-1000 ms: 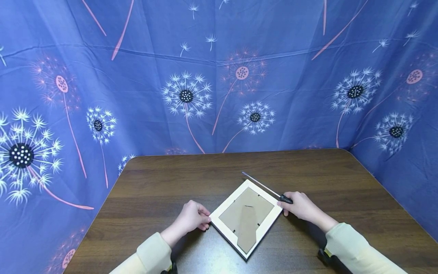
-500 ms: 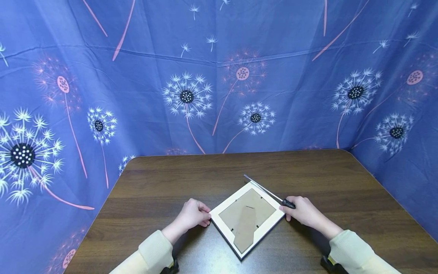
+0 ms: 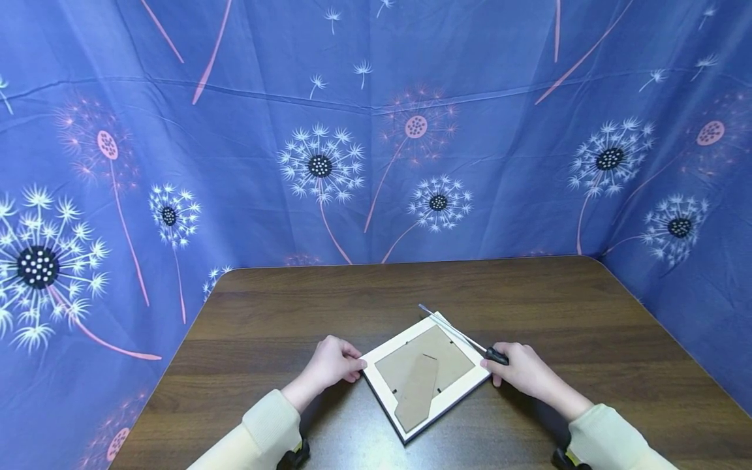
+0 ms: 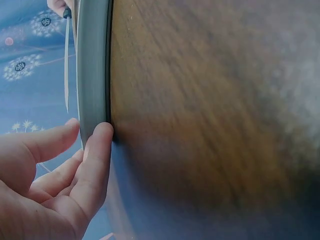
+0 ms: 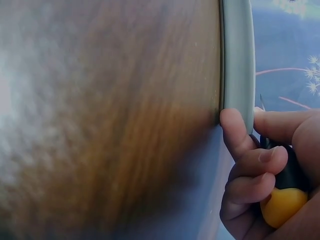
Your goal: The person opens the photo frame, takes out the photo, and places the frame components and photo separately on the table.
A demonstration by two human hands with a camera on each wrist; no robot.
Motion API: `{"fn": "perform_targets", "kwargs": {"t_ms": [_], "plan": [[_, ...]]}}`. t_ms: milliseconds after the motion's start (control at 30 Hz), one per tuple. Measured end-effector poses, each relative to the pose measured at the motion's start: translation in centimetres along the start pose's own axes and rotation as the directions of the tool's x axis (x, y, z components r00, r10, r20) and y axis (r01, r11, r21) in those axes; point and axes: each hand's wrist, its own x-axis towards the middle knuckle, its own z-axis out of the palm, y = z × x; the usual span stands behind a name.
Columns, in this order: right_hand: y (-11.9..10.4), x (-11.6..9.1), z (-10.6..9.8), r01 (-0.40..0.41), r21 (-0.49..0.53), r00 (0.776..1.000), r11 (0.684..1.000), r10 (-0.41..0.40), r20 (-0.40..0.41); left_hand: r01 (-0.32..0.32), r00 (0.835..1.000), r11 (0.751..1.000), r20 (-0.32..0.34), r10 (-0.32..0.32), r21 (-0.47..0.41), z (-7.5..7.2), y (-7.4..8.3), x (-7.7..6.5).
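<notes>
A picture frame [image 3: 461, 386] lies turned on the table, white-bordered back up, with a brown backing board [image 3: 452, 356] and a cardboard stand leg [image 3: 418, 395]. My left hand [image 3: 329, 364] pinches its left corner between thumb and fingers. At the right corner, my right hand [image 3: 527, 373] holds the frame's edge with thumb and forefinger while its other fingers wrap a screwdriver [image 3: 496, 356]. The right wrist view shows the screwdriver's black and yellow handle [image 5: 285, 206]. Its thin shaft points away, over the frame's far right side. Seen in the left wrist view, the frame's edge [image 4: 94, 65] is grey-green.
The dark wood-grain table [image 3: 282, 313] has rounded far corners. Behind and beside it hangs a blue cloth [image 3: 235, 163] printed with dandelions. Both forearms wear pale sleeves [image 3: 273, 424], with a dark strap device [image 3: 294, 454] under the left wrist.
Between both hands the frame has turned clockwise a little, its near corner swinging left and its far corner right. The right hand and screwdriver have shifted slightly nearer and to the right.
</notes>
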Motion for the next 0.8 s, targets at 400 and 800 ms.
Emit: {"fn": "perform_targets", "kwargs": {"t_ms": [400, 800], "plan": [[-0.1, -0.6, 0.2, -0.032, -0.006, 0.999, 0.999, 0.032, 0.02, 0.013, 1.0, 0.999, -0.017, -0.012, 0.045, 0.0, -0.1, 1.0], [-0.4, -1.2, 0.2, 0.011, 0.018, 0.999, 1.0, -0.012, 0.036, 0.005, 1.0, 0.997, -0.018, -0.004, 0.072, -0.3, 0.0, 2.2]]}}
